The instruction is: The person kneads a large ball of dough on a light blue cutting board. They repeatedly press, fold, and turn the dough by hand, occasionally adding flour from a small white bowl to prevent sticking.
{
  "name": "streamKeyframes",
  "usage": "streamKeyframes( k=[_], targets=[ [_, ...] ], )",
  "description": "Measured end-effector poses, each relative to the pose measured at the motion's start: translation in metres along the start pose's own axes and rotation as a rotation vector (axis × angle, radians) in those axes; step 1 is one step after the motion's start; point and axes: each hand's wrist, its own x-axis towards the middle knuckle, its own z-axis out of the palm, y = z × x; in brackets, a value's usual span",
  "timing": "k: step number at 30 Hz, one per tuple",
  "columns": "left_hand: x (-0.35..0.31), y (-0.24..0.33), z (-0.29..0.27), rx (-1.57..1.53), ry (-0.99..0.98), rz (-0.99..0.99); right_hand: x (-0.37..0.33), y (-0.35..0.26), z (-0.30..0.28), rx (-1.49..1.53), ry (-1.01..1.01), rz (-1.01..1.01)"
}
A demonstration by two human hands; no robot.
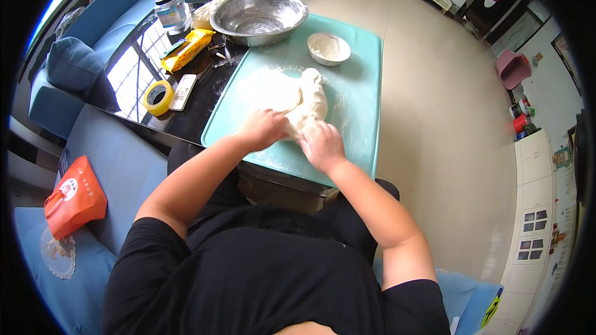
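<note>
A long, uneven lump of pale dough [314, 102] lies on a floured mint-green board [357, 121]. Loose flour [264, 89] is heaped along its left side. At the near end of the dough, my left hand [265, 129] grips its left edge with curled fingers. Close beside it, my right hand [323, 145] is closed on the same end, and the dough looks pinched between the two hands. Fingertips of both hands are partly hidden by the dough and knuckles. Beyond the dough stands a small white bowl [329, 49] with flour in it.
A large steel basin [259, 17] sits at the board's far left corner. On the black table are a yellow packet [187, 49], a roll of yellow tape [158, 98], a white remote [183, 92] and a pump jar [172, 11]. An orange bag [76, 198] rests on the blue sofa.
</note>
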Motion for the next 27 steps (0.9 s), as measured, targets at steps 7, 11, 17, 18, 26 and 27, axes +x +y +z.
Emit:
streamKeyframes(
  k=[7, 11, 17, 18, 26, 27],
  targets=[
    [-0.019, -0.002, -0.008, -0.353, 0.058, -0.094, 0.034, 0.018, -0.012, 0.234, -0.333, 0.184],
    [0.041, -0.028, -0.017, -0.480, 0.211, -0.423, 0.082, 0.061, 0.000, 0.313, -0.228, 0.628],
    [0.089, -0.075, 0.023, -0.396, -0.183, -0.513, 0.118, 0.064, 0.011, 0.377, -0.688, 0.482],
    [0.091, -0.078, 0.018, -0.510, -0.378, -0.533, 0.115, 0.064, 0.014, 0.415, -0.756, 0.452],
    [0.107, -0.095, 0.002, -0.784, -0.841, -0.558, 0.156, 0.044, 0.028, 0.165, -1.213, 0.380],
    [0.110, -0.099, 0.001, -0.808, -0.845, -0.591, 0.164, 0.044, 0.029, 0.105, -1.247, 0.376]
  ],
)
